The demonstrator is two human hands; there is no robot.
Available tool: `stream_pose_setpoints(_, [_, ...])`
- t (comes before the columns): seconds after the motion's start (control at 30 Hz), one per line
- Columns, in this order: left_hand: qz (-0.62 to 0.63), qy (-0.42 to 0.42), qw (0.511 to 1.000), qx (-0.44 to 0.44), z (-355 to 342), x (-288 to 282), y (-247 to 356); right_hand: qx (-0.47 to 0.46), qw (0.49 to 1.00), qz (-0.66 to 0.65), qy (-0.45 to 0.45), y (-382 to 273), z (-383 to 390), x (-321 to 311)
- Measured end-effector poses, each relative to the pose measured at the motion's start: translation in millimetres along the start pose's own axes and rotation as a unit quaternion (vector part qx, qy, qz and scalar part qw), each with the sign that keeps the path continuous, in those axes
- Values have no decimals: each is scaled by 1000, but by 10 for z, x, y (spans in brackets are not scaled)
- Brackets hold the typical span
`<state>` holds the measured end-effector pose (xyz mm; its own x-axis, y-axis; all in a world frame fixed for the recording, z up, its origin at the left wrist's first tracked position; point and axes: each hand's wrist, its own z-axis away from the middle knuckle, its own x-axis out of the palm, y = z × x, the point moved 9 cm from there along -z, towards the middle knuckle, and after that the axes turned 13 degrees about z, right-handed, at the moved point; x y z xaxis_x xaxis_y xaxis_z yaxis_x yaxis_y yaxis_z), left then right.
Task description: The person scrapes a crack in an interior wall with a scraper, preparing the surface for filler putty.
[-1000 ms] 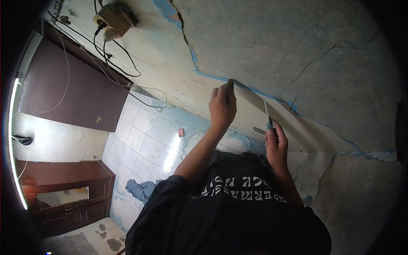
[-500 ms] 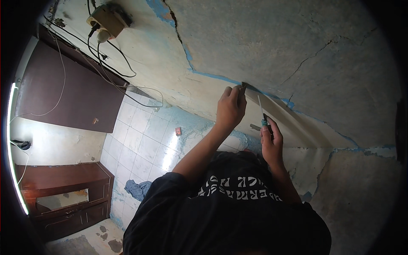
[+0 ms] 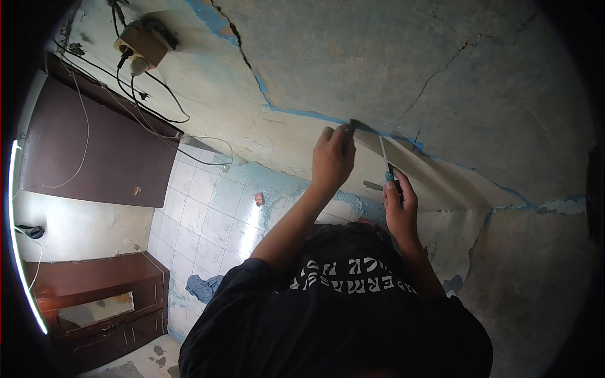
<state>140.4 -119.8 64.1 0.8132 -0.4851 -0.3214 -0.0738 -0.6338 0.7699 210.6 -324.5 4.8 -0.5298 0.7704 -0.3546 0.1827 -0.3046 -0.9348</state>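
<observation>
My left hand [image 3: 334, 157] is closed round a dark flat tool [image 3: 350, 131], like a scraper, its tip at a blue edge of flaking paint [image 3: 309, 114] on the cracked wall [image 3: 416, 57]. To its right, my right hand [image 3: 400, 198] grips a thin tool [image 3: 382, 151] with a teal handle and a long pale shaft, which points up toward the same paint edge. A small dark piece shows beside the teal handle, too unclear to name.
A beige socket box [image 3: 145, 41] with plugs and loose cables is at upper left. A purple panel [image 3: 94, 132], wooden cabinet [image 3: 94, 277] and lit tube [image 3: 25, 233] are on the left. Blue cloth [image 3: 201, 286] and a small red object [image 3: 258, 198] lie on white tiles [image 3: 189, 201].
My right hand and its tool have moved slightly up and left. My left hand shifted right, then back a little up and left along the paint edge. The view has shifted slightly.
</observation>
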Motion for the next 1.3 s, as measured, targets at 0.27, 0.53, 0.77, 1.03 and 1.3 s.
stream_pose_setpoints(0.27, [18,-10,1000,-11,0,66,20,-20,1000,-5,16,-46,-73,-91])
stream_pose_setpoints(0.53, [-14,32,998,-46,57,-225,-280,-21,999,-28,13,-79,-95,-110])
stream_pose_setpoints(0.77, [17,106,983,-150,200,-498,-626,-35,990,138,-23,-237,-379,-186])
stream_pose_setpoints(1.03, [157,106,959,-212,392,-302,-679,-57,983,173,-4,-497,-284,-219])
stream_pose_setpoints(1.3, [402,197,837,-313,584,-54,-980,-68,979,194,-6,-504,-272,-213])
